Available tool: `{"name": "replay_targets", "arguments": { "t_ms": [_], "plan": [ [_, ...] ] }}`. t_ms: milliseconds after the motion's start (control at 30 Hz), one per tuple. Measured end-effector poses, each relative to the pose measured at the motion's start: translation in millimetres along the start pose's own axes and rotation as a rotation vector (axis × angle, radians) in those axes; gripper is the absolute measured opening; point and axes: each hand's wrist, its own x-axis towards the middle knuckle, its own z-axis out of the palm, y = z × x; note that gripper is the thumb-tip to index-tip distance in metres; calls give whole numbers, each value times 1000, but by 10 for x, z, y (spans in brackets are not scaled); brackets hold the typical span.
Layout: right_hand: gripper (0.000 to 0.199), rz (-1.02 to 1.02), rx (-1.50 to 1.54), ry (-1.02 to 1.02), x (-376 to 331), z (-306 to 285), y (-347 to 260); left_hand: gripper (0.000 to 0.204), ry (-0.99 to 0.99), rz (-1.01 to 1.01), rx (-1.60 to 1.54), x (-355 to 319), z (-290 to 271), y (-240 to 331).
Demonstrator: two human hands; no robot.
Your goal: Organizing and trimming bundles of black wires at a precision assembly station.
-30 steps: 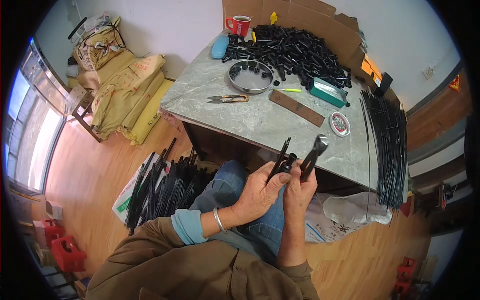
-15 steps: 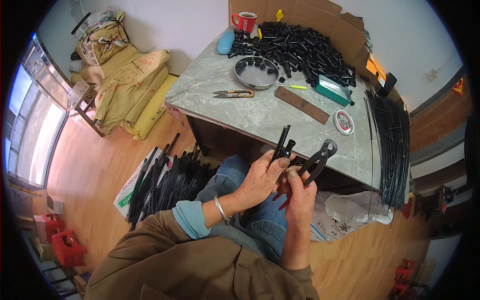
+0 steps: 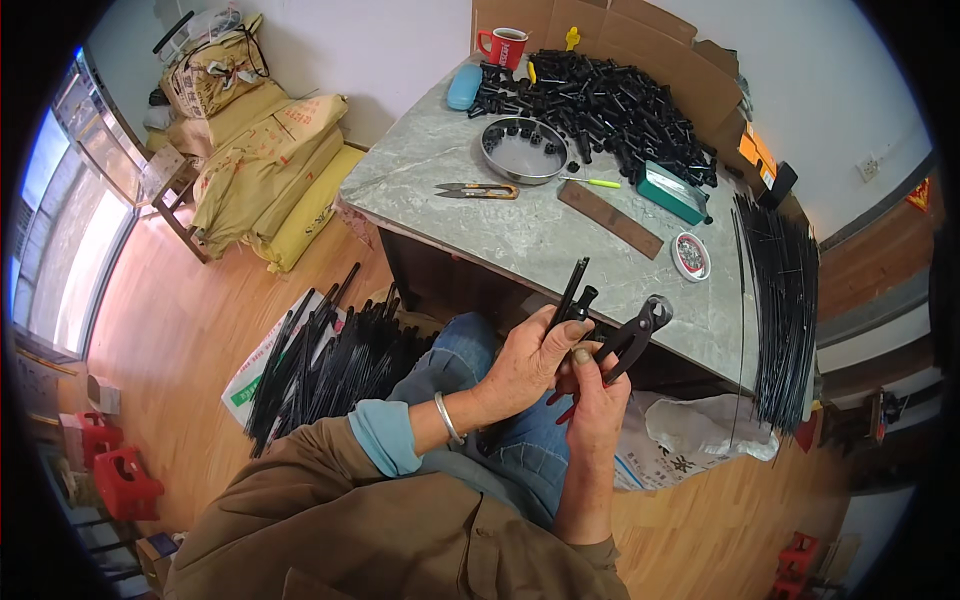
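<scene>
The left hand grips slim black rods and one stepped cylinder; beside it, the right hand grasps one pair of metal pincers. Beyond, the marbled table bears one flat brown strip and one round metal tray.

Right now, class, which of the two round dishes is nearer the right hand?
The small white dish near the green box; the metal dish is larger, farther from the right hand.
</scene>
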Motion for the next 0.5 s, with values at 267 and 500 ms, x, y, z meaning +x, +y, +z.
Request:
{"name": "replay_targets", "arguments": {
  "t_ms": [267, 500],
  "plan": [
    [14, -28, 56, 8, 1, -3, 20, 44, -7, -4, -3, 3, 9, -12],
    [15, -16, 37, 4, 1, 4, 11, 42, 19, 16, -31, -8, 22, -3]
  ]
}}
